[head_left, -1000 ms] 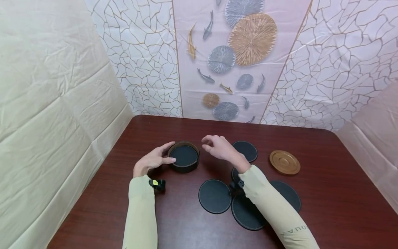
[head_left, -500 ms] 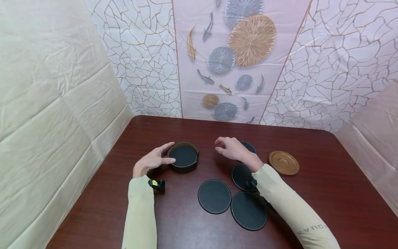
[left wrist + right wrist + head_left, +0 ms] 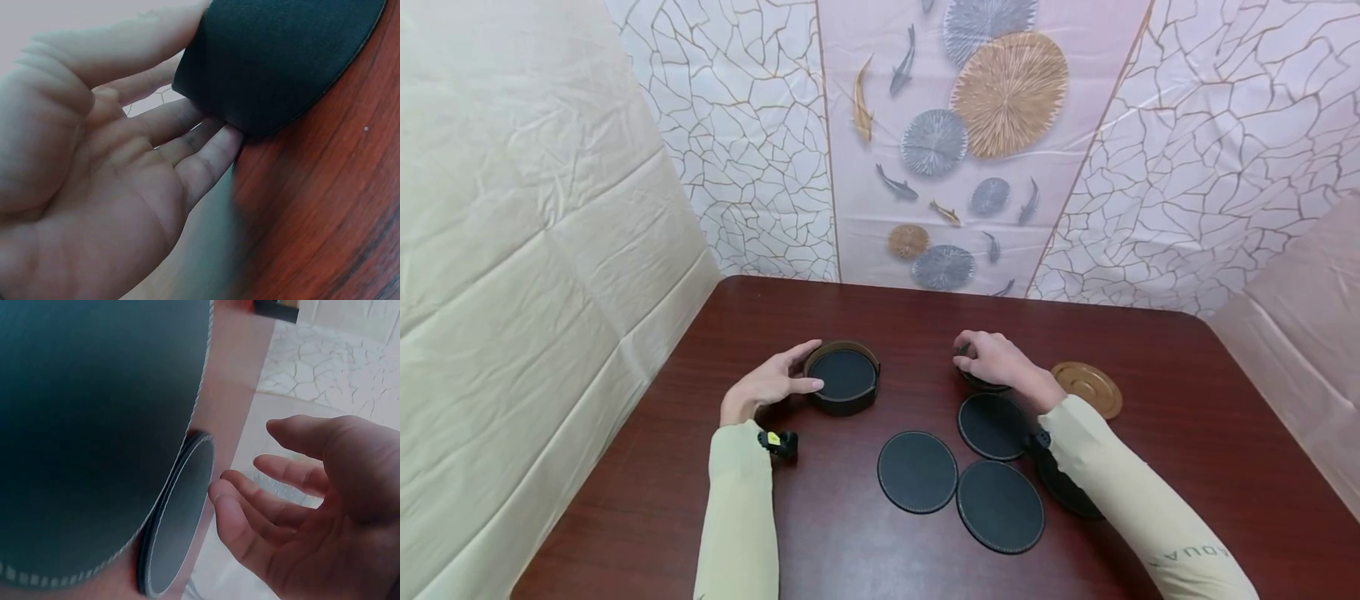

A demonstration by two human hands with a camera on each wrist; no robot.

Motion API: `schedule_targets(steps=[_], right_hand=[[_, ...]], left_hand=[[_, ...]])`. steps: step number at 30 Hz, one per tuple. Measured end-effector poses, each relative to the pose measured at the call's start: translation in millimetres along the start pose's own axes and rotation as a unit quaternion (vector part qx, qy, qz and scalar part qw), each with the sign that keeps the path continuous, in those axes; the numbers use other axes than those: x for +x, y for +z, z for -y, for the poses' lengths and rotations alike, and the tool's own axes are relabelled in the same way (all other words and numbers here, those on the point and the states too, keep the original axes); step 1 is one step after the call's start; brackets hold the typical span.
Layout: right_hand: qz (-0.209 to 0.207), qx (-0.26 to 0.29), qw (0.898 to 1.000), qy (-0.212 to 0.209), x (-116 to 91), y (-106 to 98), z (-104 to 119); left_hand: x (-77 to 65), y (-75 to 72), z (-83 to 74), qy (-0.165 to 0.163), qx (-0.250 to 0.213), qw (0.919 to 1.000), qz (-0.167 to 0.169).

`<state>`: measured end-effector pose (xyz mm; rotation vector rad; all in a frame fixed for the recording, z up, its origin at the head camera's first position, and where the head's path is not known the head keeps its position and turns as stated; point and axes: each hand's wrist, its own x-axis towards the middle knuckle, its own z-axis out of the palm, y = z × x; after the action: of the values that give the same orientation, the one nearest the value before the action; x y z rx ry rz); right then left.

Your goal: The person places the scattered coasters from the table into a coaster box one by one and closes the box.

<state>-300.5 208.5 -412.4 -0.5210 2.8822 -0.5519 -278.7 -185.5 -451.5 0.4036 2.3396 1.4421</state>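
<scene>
"Hands?"
"Left hand (image 3: 767,387) lightly grips the holder (image 3: 844,407); right hand (image 3: 997,359), thumb and fingers apart, empty, at the coaster (image 3: 182,520) right of the holder."
"Risk?"
"So thin and flat, it may escape pinching."

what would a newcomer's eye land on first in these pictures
Probably the large golden disc motif on the backdrop, high behind the table. Next, the round black coasters scattered across the table's middle and right, with one brown disc at far right. Then the dark round holder, left of centre, touched by the left hand.
</scene>
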Motion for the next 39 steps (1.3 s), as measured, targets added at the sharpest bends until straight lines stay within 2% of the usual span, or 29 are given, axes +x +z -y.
schedule_targets(steps=[8,14,19,27,33,39], right_hand=[[0.016,-0.037,0.997,0.065,-8,-4,-21],[0.013,-0.057,0.994,0.092,-16,-6,-37],[0.020,-0.057,0.993,0.105,-18,-9,-47],[0.058,-0.010,0.992,0.111,-8,-13,-60],[0.089,0.023,0.987,0.131,2,-14,-68],[0.096,0.079,0.980,0.154,12,-12,-73]], left_hand=[[1.9,0.3,-4.0,-0.008,0.001,1.0000,0.000],[2.9,1.6,-6.0,0.003,-0.002,1.0000,0.004],[4.3,2.7,-5.0,-0.003,-0.007,1.0000,0.003],[1.4,1.7,-2.9,-0.011,-0.002,0.9999,-0.003],[-0.2,1.9,-3.0,0.000,-0.003,1.0000,-0.001],[-0.7,1.4,-2.4,0.003,-0.011,0.9999,0.000]])
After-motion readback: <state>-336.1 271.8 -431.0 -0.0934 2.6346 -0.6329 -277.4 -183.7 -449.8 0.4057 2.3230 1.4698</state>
